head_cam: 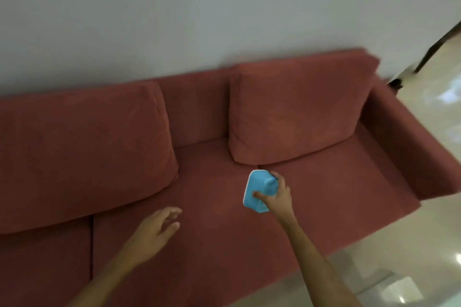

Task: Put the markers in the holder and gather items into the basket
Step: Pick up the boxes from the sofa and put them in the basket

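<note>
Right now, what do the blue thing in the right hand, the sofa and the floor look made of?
Blue object, gripped by the right hand: probably smooth matte plastic, with an even colour and a pale rim; blur leaves it open.
Sofa: red woven or suede-like fabric, matte, creased on the cushions.
Floor: glossy cream tile or stone, showing bright reflections.

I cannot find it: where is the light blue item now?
In the head view, right of centre: the right hand grips the light blue item above the red sofa seat.

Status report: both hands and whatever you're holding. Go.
Right hand grips light blue object over red sofa seat. Left hand open, holding nothing. No markers, holder or basket in view. Nothing in the way.
</note>
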A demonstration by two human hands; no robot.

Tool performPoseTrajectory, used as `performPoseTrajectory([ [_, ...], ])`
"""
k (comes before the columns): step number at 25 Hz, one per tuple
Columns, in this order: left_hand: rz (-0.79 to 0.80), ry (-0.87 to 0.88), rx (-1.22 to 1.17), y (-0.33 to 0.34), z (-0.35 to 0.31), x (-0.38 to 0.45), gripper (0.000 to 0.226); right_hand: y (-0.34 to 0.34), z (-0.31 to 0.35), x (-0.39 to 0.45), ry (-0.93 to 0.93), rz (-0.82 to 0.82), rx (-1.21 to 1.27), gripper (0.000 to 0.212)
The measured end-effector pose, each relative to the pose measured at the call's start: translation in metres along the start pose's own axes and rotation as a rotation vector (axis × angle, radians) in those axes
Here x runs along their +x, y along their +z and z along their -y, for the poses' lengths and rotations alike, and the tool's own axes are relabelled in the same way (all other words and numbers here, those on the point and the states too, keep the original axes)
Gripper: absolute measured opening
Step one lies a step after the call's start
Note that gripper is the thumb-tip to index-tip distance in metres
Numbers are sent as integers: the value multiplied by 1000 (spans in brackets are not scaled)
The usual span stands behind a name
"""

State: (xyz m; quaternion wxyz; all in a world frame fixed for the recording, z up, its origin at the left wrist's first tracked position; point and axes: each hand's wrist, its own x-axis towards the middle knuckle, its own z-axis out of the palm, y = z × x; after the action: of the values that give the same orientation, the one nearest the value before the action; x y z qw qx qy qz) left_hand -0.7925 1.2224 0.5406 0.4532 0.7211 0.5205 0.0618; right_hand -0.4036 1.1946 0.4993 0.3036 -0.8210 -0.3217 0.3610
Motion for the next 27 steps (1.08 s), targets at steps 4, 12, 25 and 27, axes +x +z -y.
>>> performPoseTrajectory([
  [4, -44, 197, 39, -33, -82, -58, 32, -70, 53, -132, -202, -80, 185, 90],
  [12, 105, 241, -60, 34, -159, -222, 41, -104, -14, -403, -174, -53, 458, 88],
  [25, 541, -248, -462, 308, -161, -389, 49, -170, -256, -623, -56, 96, 414, 70],
  [27, 501, -243, -418, 380, -160, -413, 48, -185, -322, -644, 54, 98, 453, 54],
])
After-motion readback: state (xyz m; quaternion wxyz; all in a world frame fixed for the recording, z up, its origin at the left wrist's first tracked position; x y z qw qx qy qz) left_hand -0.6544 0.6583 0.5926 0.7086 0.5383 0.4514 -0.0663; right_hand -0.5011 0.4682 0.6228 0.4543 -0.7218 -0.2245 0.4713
